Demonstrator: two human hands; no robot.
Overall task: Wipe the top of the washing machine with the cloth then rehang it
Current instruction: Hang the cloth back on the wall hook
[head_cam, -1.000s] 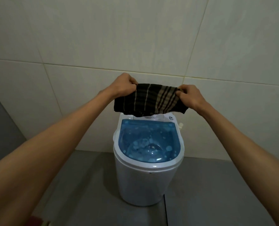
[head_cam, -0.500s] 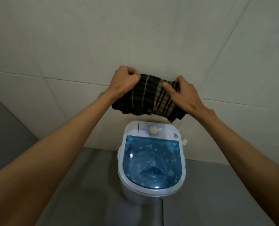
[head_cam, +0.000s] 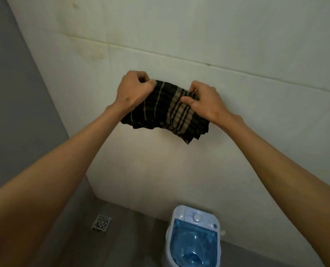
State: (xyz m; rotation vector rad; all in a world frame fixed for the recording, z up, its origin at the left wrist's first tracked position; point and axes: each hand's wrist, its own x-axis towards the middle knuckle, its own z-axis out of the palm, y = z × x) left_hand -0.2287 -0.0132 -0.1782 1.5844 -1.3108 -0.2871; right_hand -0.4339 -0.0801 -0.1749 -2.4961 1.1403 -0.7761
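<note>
A dark cloth with tan stripes (head_cam: 166,110) is held up against the tiled wall, high above the machine. My left hand (head_cam: 133,90) grips its upper left corner in a fist. My right hand (head_cam: 203,102) pinches the upper right edge, thumb on the tan band; a small metal hook or nail seems to show just above the fingers. The cloth hangs bunched below both hands. The small white washing machine (head_cam: 194,236) with a blue see-through lid stands on the floor at the bottom of the view, right of centre, well below my hands.
A pale tiled wall (head_cam: 237,35) fills most of the view, with a grey wall (head_cam: 10,93) at the left. A white floor drain grate (head_cam: 102,222) lies in the grey floor left of the machine.
Both hands have lifted the cloth higher up the wall, away from the machine. My view has tilted up, so the machine has dropped to the bottom edge. The right hand's fingers shifted along the cloth's top edge.
</note>
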